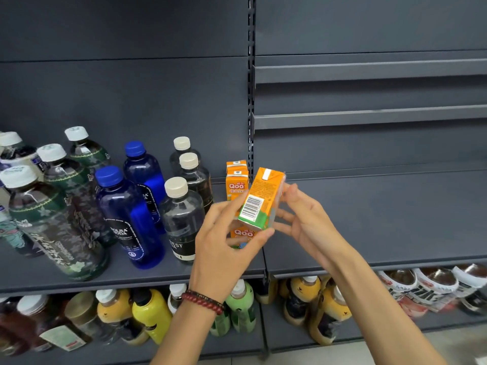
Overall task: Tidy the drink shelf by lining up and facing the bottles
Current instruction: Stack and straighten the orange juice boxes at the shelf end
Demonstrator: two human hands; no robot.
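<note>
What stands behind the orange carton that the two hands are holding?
More orange Qoo cartons stand on the shelf behind the held carton: two at the back, one nearer. The left hand and held carton cover most of the nearer one.

Front Qoo carton (241,233) half hidden behind left hand (224,246).

Both bare forearms rise from the lower edge and meet in the middle. The left hand (224,241) grips the small orange and green juice carton (259,198) from below, thumb under its lower end, fingers curled behind. The right hand (308,219), palm turned leftward, holds the carton's right side with bent fingertips and thumb. A dark red bead bracelet (203,301) circles the left wrist
</note>
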